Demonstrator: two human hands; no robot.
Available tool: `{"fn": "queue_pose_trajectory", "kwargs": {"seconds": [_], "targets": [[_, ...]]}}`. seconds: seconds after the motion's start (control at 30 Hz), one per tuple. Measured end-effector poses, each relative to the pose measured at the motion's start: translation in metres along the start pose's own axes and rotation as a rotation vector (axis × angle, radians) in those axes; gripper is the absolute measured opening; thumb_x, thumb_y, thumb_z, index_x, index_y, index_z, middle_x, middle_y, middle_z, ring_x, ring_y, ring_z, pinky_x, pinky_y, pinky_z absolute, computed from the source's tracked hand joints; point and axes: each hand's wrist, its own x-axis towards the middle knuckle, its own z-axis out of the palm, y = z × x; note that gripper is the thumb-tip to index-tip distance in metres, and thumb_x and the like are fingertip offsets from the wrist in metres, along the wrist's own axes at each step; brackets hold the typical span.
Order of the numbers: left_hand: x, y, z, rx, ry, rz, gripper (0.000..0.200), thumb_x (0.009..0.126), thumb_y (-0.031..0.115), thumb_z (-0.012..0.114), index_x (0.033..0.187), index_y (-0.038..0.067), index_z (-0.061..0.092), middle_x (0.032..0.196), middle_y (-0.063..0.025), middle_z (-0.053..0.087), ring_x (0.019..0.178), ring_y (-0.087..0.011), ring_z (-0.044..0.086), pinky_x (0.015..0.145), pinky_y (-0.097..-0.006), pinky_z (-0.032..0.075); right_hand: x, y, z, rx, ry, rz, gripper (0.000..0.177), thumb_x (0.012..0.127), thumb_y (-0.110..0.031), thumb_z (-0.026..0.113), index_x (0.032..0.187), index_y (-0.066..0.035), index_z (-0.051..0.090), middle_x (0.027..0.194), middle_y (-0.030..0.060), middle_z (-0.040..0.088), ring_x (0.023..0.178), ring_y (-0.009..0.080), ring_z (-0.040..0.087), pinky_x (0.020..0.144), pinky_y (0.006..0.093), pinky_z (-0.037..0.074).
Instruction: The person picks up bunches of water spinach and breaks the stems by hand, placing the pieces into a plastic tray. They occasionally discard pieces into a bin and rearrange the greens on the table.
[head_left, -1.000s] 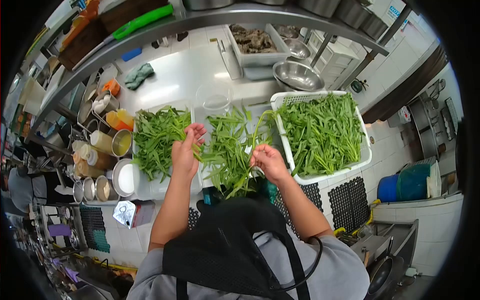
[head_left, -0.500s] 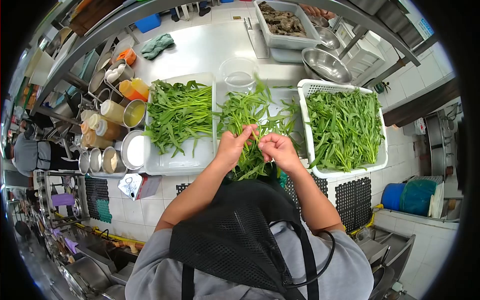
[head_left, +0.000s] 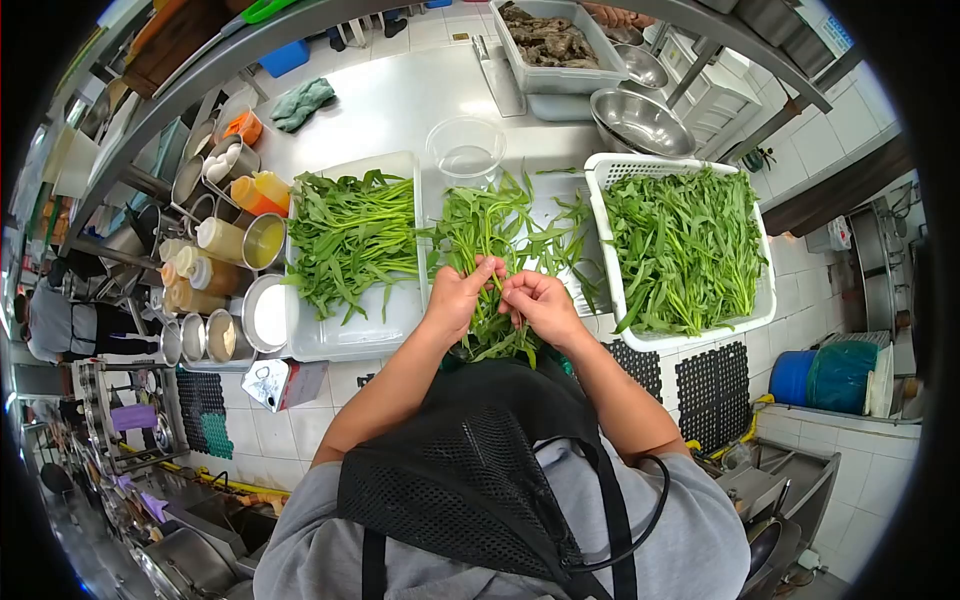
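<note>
Left hand and right hand side by side, nearly touching, at front edge of steel counter. Both hands: fingers curled, tips pinched on stems of loose greens heaped mid-counter. White tray of leafy greens just left of heap. White basket, also full of greens, just right. Clear tub behind heap, toward back edge.

Bare counter behind greens
</note>
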Motion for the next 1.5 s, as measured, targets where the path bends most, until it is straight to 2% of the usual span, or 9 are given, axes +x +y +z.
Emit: {"fn": "queue_pose_trajectory", "kwargs": {"seconds": [0.57, 0.83, 0.97, 1.03, 1.07, 1.17, 1.3, 1.37, 1.5], "targets": [[-0.033, -0.011, -0.011, 0.122, 0.117, -0.001, 0.017, 0.090, 0.015, 0.063, 0.094, -0.001, 0.064, 0.088, -0.0065, 0.065, 0.076, -0.0124, 0.055, 0.069, -0.0264, 0.044, -0.013, 0.014, 0.016, -0.134, 0.016, 0.004, 0.013, 0.086, -0.010, 0.058, 0.087, 0.001, 0.065, 0.072, 0.0036, 0.065, 0.061, 0.0057, 0.055, 0.056, 0.0214, 0.045], [-0.056, -0.014, -0.002, 0.182, 0.055, 0.137, 0.017, 0.097, 0.015, 0.052, 0.098, 0.000, 0.060, 0.085, -0.0059, 0.063, 0.079, -0.0139, 0.055, 0.076, -0.0285, 0.043, -0.020, 0.038, 0.006, 0.461, 0.167, 0.248, 0.010, 0.085, -0.010, 0.055, 0.079, -0.003, 0.059, 0.068, 0.0040, 0.059, 0.055, 0.0099, 0.053, 0.051, 0.0252, 0.045], [-0.053, -0.005, -0.010, 0.142, 0.058, 0.081, 0.016, 0.097, 0.014, 0.051, 0.105, 0.002, 0.057, 0.083, -0.0054, 0.062, 0.078, -0.0122, 0.055, 0.076, -0.0279, 0.043, -0.036, 0.051, -0.013, 0.106, 0.039, 0.223, 0.013, 0.084, -0.013, 0.059, 0.082, 0.000, 0.061, 0.070, 0.0052, 0.061, 0.057, 0.0106, 0.056, 0.054, 0.0265, 0.048], [-0.049, -0.002, -0.012, 0.050, 0.069, 0.033, 0.017, 0.096, 0.013, 0.051, 0.109, 0.002, 0.053, 0.078, -0.0058, 0.060, 0.076, -0.0140, 0.055, 0.072, -0.0284, 0.044, -0.042, 0.064, -0.015, -0.347, -0.055, 0.064, 0.014, 0.082, -0.013, 0.062, 0.083, 0.002, 0.064, 0.073, 0.0102, 0.065, 0.061, 0.0166, 0.060, 0.060, 0.0287, 0.050], [-0.047, -0.001, -0.015, -0.058, 0.071, -0.019, 0.016, 0.096, 0.013, 0.051, 0.108, 0.003, 0.053, 0.076, -0.0058, 0.059, 0.074, -0.0152, 0.056, 0.070, -0.0289, 0.044, -0.049, 0.053, -0.018, -0.650, -0.104, 0.043, 0.018, 0.080, -0.017, 0.064, 0.085, 0.000, 0.067, 0.077, 0.0154, 0.067, 0.068, 0.0270, 0.065, 0.067, 0.0345, 0.051], [-0.045, -0.001, -0.023, -0.216, 0.038, -0.085, 0.013, 0.095, 0.012, 0.052, 0.105, 0.004, 0.052, 0.069, -0.0054, 0.054, 0.066, -0.0170, 0.054, 0.064, -0.0295, 0.044, -0.054, 0.040, -0.021, -1.073, -0.274, -0.036, 0.022, 0.080, -0.024, 0.065, 0.086, -0.003, 0.069, 0.079, 0.0179, 0.066, 0.073, 0.0349, 0.064, 0.071, 0.0405, 0.050], [-0.048, 0.003, -0.024, -0.301, -0.016, -0.119, 0.003, 0.093, 0.009, 0.052, 0.095, 0.006, 0.051, 0.057, -0.0041, 0.046, 0.053, -0.0184, 0.049, 0.056, -0.0300, 0.040, -0.033, 0.013, -0.019, -0.786, 0.102, 0.103, 0.027, 0.082, -0.029, 0.065, 0.083, -0.003, 0.066, 0.076, 0.0172, 0.065, 0.072, 0.0358, 0.063, 0.067, 0.0436, 0.049], [-0.050, 0.000, -0.023, -0.291, 0.020, -0.137, 0.003, 0.092, 0.008, 0.052, 0.090, 0.007, 0.051, 0.054, -0.0037, 0.043, 0.051, -0.0184, 0.047, 0.054, -0.0302, 0.039, -0.016, 0.017, -0.021, -0.960, 0.275, -0.001, 0.025, 0.082, -0.028, 0.065, 0.081, -0.003, 0.063, 0.074, 0.0163, 0.064, 0.071, 0.0361, 0.062, 0.065, 0.0442, 0.049], [-0.051, -0.005, -0.028, -0.397, -0.025, -0.105, 0.022, 0.097, 0.020, 0.050, 0.078, 0.009, 0.048, 0.054, -0.0045, 0.043, 0.055, -0.0194, 0.049, 0.057, -0.0317, 0.040, 0.001, 0.034, -0.026, -1.077, 0.245, -0.031, 0.024, 0.082, -0.026, 0.065, 0.078, -0.003, 0.061, 0.074, 0.0180, 0.063, 0.072, 0.0375, 0.061, 0.066, 0.0455, 0.048]]}}
